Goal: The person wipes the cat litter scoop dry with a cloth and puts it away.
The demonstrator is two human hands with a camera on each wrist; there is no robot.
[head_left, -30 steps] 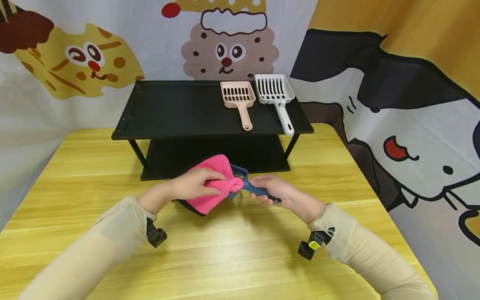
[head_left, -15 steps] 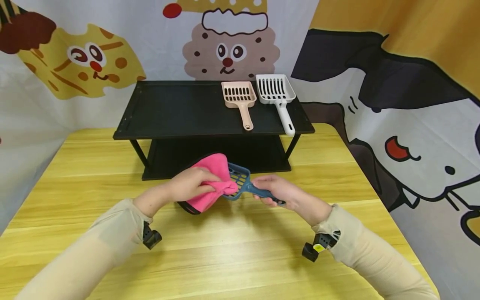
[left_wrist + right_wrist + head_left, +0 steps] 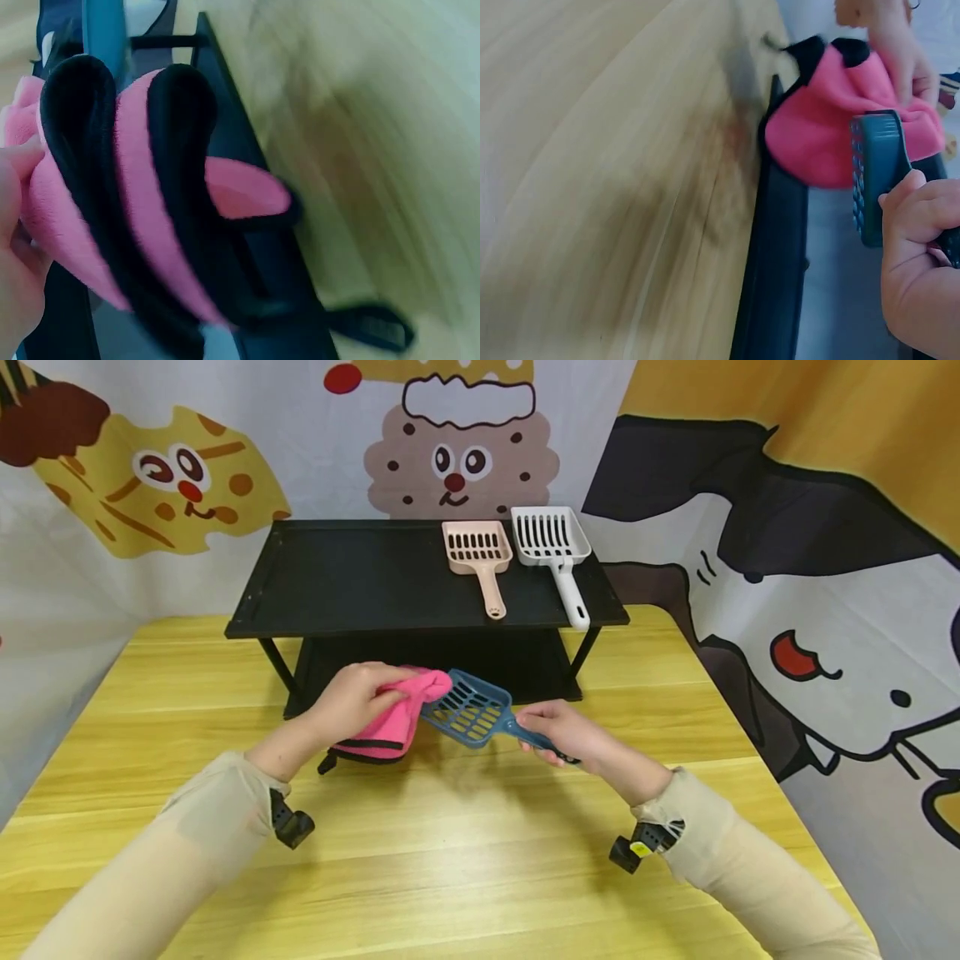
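My left hand (image 3: pixel 358 697) grips a bunched pink cloth (image 3: pixel 386 727) with black edging, and one fold of it overlaps the far corner of a blue slotted litter scoop (image 3: pixel 472 710). In the left wrist view the cloth (image 3: pixel 139 172) hangs in folds, with a black loop trailing below. My right hand (image 3: pixel 562 731) grips the scoop by its handle, thumb on top. The scoop is held above the table, its slotted pan pointing toward the left hand. The right wrist view shows the scoop (image 3: pixel 877 176) edge-on against the cloth (image 3: pixel 817 142).
Behind the hands stands a black two-tier rack (image 3: pixel 352 581). On its top shelf lie a pink litter scoop (image 3: pixel 477 552) and a white litter scoop (image 3: pixel 555 547), handles toward me. A wooden table (image 3: pixel 450 860) lies below, and a patterned curtain (image 3: pixel 315 435) hangs behind.
The left hand has drawn the cloth left and up, off most of the scoop's pan, so its slots now show. The right hand with the scoop has shifted slightly right.
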